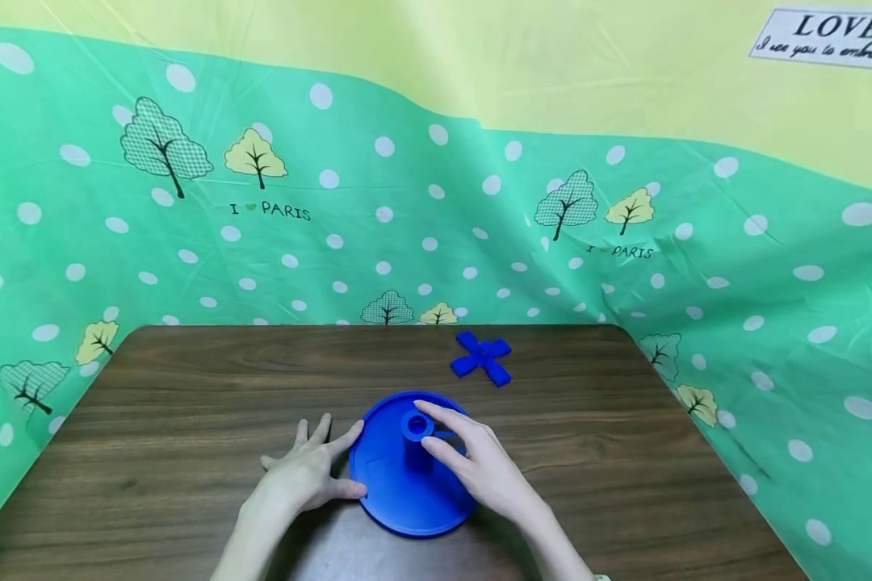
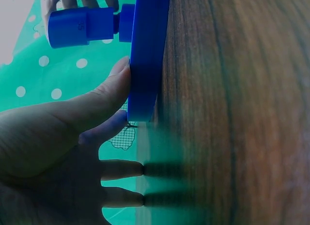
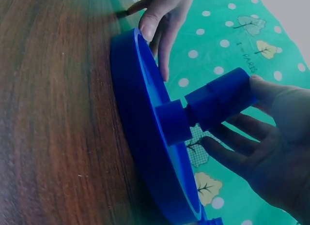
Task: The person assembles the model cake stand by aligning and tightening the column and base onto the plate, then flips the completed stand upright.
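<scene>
broadly, the wood-grain table carries the work. on it, near the person, the round blue base lies flat. the left hand, fingers spread apart, touches its rim with thumb and forefinger, probably to steady it; the right hand pinches the upright post near its top, likely for control. farther off lies a four-armed piece, untouched.

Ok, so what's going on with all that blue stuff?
A person's left hand touches the edge of a round blue base on the table. Their right hand holds the top of the blue post standing on it. A blue four-armed piece lies farther back, untouched.
</scene>
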Demonstrator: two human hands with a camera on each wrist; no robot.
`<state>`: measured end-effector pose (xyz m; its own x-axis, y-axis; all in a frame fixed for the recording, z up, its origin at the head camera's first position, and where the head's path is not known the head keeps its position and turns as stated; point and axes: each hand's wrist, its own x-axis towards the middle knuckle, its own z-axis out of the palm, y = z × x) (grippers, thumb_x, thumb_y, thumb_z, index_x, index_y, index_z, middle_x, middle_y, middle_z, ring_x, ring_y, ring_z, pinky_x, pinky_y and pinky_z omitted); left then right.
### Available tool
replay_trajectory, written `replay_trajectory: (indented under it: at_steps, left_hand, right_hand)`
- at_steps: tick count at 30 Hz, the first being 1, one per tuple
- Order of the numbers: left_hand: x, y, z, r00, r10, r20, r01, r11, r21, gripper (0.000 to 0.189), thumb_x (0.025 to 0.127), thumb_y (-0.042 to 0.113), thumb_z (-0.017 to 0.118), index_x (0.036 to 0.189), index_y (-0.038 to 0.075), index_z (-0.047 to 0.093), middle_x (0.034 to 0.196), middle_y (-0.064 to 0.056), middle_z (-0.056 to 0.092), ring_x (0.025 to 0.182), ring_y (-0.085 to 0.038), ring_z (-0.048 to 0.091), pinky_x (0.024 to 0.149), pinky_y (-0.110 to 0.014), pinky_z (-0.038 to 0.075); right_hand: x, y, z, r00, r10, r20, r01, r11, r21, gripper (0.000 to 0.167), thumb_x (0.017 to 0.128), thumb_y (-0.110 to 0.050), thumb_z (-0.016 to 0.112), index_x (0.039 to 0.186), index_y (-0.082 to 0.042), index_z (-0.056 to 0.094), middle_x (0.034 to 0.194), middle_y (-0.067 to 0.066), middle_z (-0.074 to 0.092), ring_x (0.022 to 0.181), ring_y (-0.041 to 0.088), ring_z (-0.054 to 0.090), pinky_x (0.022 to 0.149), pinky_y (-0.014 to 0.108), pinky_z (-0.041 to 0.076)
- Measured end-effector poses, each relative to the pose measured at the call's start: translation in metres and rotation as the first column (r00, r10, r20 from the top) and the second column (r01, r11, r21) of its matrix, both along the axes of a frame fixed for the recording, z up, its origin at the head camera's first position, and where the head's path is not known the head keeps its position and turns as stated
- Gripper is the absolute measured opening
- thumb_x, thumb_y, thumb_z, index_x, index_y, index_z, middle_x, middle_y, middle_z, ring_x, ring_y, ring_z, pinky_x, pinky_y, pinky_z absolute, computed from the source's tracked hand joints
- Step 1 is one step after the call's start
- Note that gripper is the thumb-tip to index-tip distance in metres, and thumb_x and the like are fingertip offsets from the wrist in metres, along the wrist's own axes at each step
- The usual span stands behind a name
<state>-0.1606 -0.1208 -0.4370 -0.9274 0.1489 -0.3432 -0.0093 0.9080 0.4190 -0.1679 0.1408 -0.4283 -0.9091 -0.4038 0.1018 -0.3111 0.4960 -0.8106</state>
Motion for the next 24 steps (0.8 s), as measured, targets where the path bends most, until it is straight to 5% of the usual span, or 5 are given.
replay_trajectory:
  at_steps: [10,17,24]
  left_hand:
    - [-0.001,-0.002,-0.001,1.0,-0.013,-0.012,0.013,1.0,0.006,0.095,0.08,0.056,0.082,0.16,0.033,0.036,0.169,-0.025,0.024,0.155,-0.058,0.012,0.098,-0.095,0.016]
    - [-0.0015,-0.0028,-0.0008,1.0,-0.018,-0.008,0.018,1.0,0.013,0.095,0.08,0.056,0.082,0.16,0.034,0.036,0.169,-0.025,0.024,0.155,-0.058,0.012,0.097,-0.095,0.016]
    - [-0.002,-0.0041,0.0022,1.0,-0.012,-0.011,0.012,1.0,0.017,0.095,0.079,0.056,0.082,0.16,0.034,0.036,0.169,-0.025,0.024,0.155,-0.058,0.012,0.098,-0.095,0.016]
  right_hand:
    - [-0.0035,0.0005,-0.0017,0.994,-0.098,-0.041,0.097,0.995,-0.036,0.041,0.098,-0.036,0.071,0.137,-0.031,0.06,0.128,-0.01,0.069,0.114,0.014,0.066,0.097,0.045,0.059]
    - [-0.0033,0.0022,-0.0011,0.998,-0.053,-0.016,0.053,0.998,0.018,0.049,0.1,-0.045,0.064,0.146,-0.05,0.048,0.149,-0.014,0.056,0.141,0.015,0.054,0.113,0.052,0.049]
    - [-0.0044,0.0016,0.0014,1.0,-0.013,0.026,0.013,1.0,0.005,0.044,0.106,-0.043,0.055,0.149,-0.044,0.047,0.159,-0.01,0.049,0.151,0.021,0.045,0.12,0.056,0.04]
